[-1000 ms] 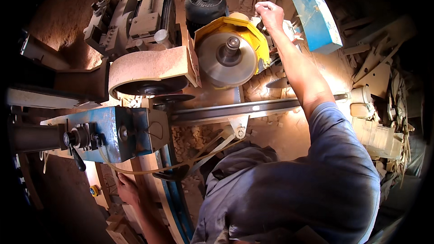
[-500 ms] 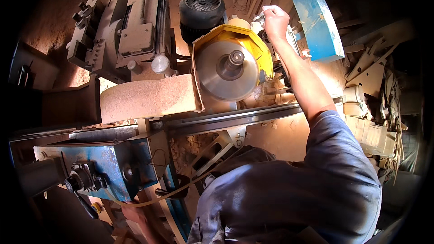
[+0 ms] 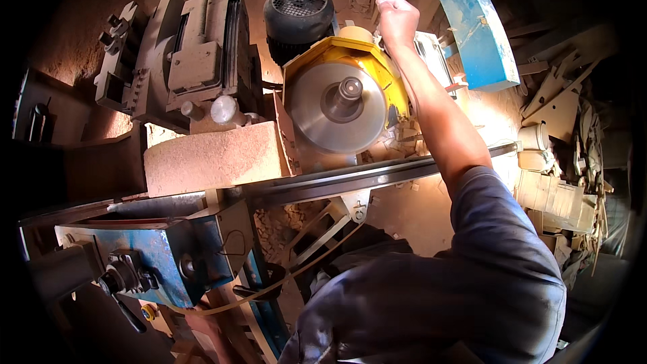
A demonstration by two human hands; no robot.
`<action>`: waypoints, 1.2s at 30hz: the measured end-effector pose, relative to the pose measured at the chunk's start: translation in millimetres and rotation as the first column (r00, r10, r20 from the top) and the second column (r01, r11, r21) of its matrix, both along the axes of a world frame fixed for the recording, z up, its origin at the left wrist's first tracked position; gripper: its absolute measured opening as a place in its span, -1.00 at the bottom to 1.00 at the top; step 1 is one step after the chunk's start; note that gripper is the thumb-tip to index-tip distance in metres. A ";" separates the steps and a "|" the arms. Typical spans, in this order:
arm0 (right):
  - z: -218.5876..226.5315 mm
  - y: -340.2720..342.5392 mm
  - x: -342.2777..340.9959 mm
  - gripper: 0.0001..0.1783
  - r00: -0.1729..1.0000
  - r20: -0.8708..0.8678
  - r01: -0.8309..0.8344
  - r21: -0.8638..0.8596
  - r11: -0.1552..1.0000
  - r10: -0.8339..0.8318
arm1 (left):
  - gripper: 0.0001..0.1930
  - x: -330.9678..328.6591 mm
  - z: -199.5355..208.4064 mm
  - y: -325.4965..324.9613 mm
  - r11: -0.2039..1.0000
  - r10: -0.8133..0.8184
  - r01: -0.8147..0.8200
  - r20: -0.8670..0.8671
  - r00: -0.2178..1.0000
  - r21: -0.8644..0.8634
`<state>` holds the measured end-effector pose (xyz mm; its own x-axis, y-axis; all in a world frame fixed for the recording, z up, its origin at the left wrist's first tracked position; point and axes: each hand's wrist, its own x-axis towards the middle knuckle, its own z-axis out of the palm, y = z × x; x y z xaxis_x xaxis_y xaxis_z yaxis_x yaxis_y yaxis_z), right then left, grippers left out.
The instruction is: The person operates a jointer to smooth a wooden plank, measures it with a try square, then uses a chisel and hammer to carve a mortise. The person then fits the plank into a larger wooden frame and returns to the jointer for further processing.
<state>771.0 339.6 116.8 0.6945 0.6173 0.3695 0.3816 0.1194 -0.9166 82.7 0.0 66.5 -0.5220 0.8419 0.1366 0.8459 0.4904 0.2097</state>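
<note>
My right hand [image 3: 397, 20] is closed in a fist beyond the saw's yellow guard housing [image 3: 394, 87], beside its far right edge. Whatever the fingers hold is hidden. A large round saw blade [image 3: 310, 111] with a central spindle nut [image 3: 350, 87] sits inside the housing, left of my outstretched right forearm. Low on the left, my left forearm [image 3: 212, 334] reaches beneath a blue machine box [image 3: 151, 256]. That box hides the fingers of my left hand.
A black motor [image 3: 298, 13] stands behind the blade. Dusty machinery [image 3: 202, 61] fills the far left, with a curved dusty board [image 3: 212, 158] before it. A metal rail [image 3: 337, 178] crosses in front. Right are a blue cover [image 3: 475, 34] and wood offcuts [image 3: 556, 202].
My right hand has moved a little farther away and to the left. My left forearm stays under the blue box. The view has shifted slightly.
</note>
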 end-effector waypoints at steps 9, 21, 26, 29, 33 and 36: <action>29.4 -27.6 -20.8 -0.83 0.953 -0.089 -0.302 -0.219 0.928 0.289 | -0.38 -13.5 17.1 -35.7 0.998 0.046 -0.047 -0.014 0.999 -0.049; -4.5 81.6 4.9 -0.81 0.976 0.204 0.093 -0.098 0.991 -0.071 | -0.36 -16.2 1.7 -21.6 0.996 0.039 -0.040 0.002 0.999 0.074; 1.4 47.2 -22.7 -0.52 0.961 -0.144 -0.255 -0.139 0.957 0.235 | -0.39 -8.8 16.7 -24.3 0.992 0.124 -0.126 0.054 0.991 0.028; -24.2 31.4 1.3 -0.35 0.944 0.284 -0.094 -0.259 0.961 0.169 | -0.40 -4.4 9.3 -19.3 0.989 0.148 -0.148 0.040 0.988 -0.006; -3.2 7.4 -47.7 -0.37 0.904 0.382 0.055 -0.547 0.836 0.190 | -0.41 -17.2 17.8 -31.3 0.983 0.185 -0.184 0.049 0.981 -0.025; 14.0 -3.5 -58.1 -0.51 0.945 0.289 0.062 -0.618 0.783 0.153 | -0.43 -31.0 28.1 -36.9 0.994 0.110 -0.111 0.048 0.993 0.021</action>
<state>712.8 336.0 130.8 0.5765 0.8123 0.0888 0.6619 -0.4005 -0.6336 51.7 -36.9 94.6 -0.6182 0.7753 0.1290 0.7755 0.5750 0.2608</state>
